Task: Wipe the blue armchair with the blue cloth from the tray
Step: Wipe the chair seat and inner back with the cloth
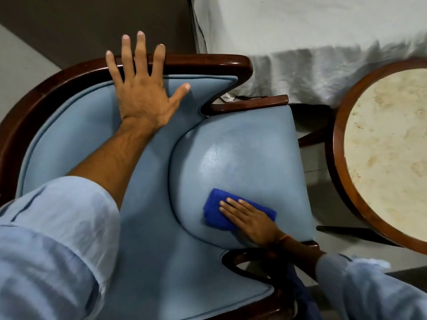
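Note:
The blue armchair [242, 158] fills the middle of the head view, pale blue leather in a dark wooden frame. My right hand [249, 221] lies flat on the folded dark blue cloth [213, 212], pressing it onto the near left part of the seat cushion. My left hand [143, 88] rests spread and flat on the padded backrest, its fingertips reaching over the wooden top rail. It holds nothing. A shiny patch shows on the seat above the cloth. The tray is out of view.
A round side table [390, 153] with a pale stone top and wooden rim stands right of the chair. White draped bedding [312, 54] hangs behind it. Dark wall and floor lie beyond the backrest.

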